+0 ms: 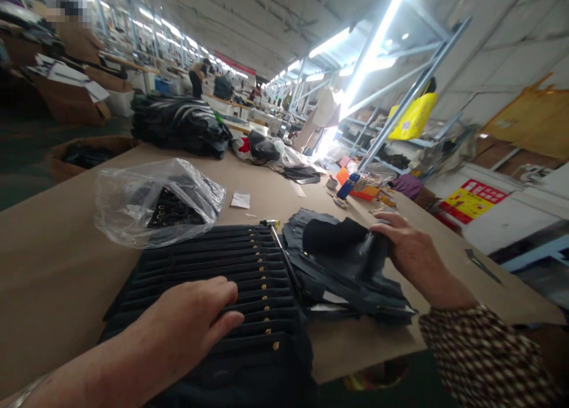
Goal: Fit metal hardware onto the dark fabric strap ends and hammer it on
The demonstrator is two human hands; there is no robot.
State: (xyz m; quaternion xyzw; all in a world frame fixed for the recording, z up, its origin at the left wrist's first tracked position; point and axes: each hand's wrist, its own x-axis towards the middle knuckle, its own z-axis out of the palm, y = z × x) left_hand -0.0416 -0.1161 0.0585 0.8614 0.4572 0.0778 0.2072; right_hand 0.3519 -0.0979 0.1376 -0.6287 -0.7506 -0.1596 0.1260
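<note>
Rows of overlapping dark fabric pieces (pixel 186 276), each with a small gold metal fitting, lie layered at the front of the table. Over them hovers or rests my left hand (pixel 193 313); its fingers are bent and the thumb stands apart, with nothing visible between them. To the right, my right hand (pixel 406 248) pinches the raised edge of a dark fabric piece (pixel 376 254), lifting it from a loose pile of dark cut pieces (pixel 329 277). The fingertips there are partly hidden. White strips show under the pile's near edge.
Behind the rows sits a clear plastic bag (pixel 160 200) of dark pieces with metal bits. A large dark fabric stack (pixel 180 123) lies at the table's far left. Farther back are a blue container (pixel 348 185) and an orange box (pixel 367 191). A metal rack (pixel 413 82) stands right.
</note>
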